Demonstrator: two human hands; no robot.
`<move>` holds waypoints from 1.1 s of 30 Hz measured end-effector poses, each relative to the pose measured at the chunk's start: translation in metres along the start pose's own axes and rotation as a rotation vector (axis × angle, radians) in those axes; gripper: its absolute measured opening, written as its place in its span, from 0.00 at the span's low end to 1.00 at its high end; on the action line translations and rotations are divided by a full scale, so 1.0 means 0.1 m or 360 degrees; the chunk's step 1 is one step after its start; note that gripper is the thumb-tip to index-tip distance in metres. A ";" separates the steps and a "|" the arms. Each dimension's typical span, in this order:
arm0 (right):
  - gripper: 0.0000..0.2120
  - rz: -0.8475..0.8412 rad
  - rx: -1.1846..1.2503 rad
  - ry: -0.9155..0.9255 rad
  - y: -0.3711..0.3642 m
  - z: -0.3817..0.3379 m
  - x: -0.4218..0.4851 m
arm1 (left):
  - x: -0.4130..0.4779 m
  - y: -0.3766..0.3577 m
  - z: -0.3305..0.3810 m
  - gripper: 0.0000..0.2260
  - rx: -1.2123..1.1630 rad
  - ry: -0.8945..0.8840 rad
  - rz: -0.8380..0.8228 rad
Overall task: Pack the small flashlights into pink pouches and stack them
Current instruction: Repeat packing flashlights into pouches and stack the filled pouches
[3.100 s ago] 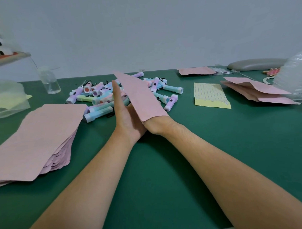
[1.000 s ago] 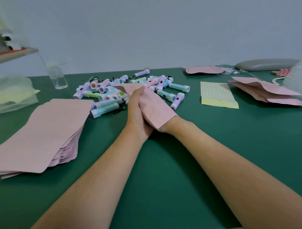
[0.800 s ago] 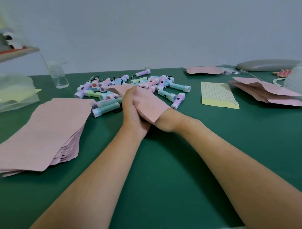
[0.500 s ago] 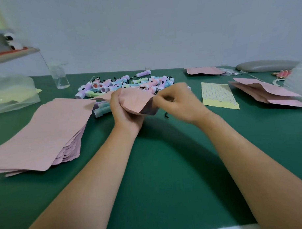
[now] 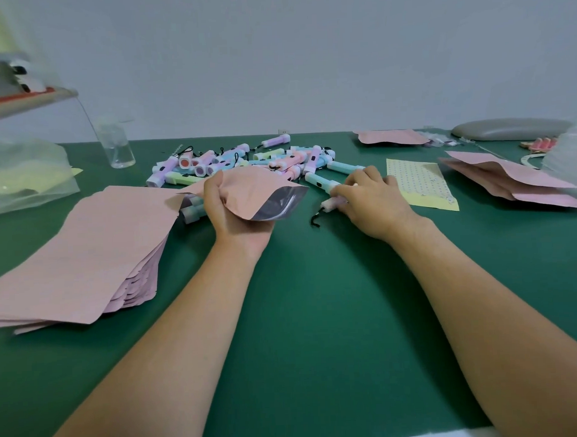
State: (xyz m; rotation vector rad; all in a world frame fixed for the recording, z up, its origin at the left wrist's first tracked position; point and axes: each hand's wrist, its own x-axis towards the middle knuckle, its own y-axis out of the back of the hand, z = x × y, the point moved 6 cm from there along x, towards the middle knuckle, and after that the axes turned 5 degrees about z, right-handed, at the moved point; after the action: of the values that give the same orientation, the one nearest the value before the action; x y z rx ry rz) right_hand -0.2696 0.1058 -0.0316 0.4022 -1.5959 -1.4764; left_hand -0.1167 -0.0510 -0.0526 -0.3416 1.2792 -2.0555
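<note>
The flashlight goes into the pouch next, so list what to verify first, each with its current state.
1. Pink pouch mouth open: ok, it gapes toward the right with the grey lining showing.
2. Left hand grips the pouch: ok, fingers and thumb are curled round it.
3. Right hand holds a flashlight: ok, fingers are curled over it and only its white end shows.
4. Flashlight lifted off the table: cannot tell.
5. Black lanyard out of the way: not ok, it trails loose and might snag on the pouch mouth.
</note>
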 end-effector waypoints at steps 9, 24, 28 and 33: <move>0.15 0.0068 0.1350 -0.0370 0.06 -0.05 -0.08 | 0.01 0.00 0.00 0.13 -0.0004 -0.0009 -0.0026; 0.21 0.0320 0.1870 -0.0355 0.25 -0.25 -0.14 | 0.04 0.02 0.00 0.13 0.0049 -0.0015 0.0005; 0.42 0.0475 0.1841 -0.0329 0.26 -0.25 -0.14 | 0.04 0.02 0.00 0.13 0.0065 -0.0023 0.0021; 0.46 0.0322 0.1663 -0.0176 0.16 -0.33 -0.12 | 0.05 0.03 -0.01 0.12 0.0076 -0.0017 0.0028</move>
State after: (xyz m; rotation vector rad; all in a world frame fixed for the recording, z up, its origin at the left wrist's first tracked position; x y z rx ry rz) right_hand -0.2327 0.0981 -0.0250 0.7059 -2.3330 -0.4125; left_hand -0.1197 -0.0552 -0.0564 -0.3179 1.2202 -2.0630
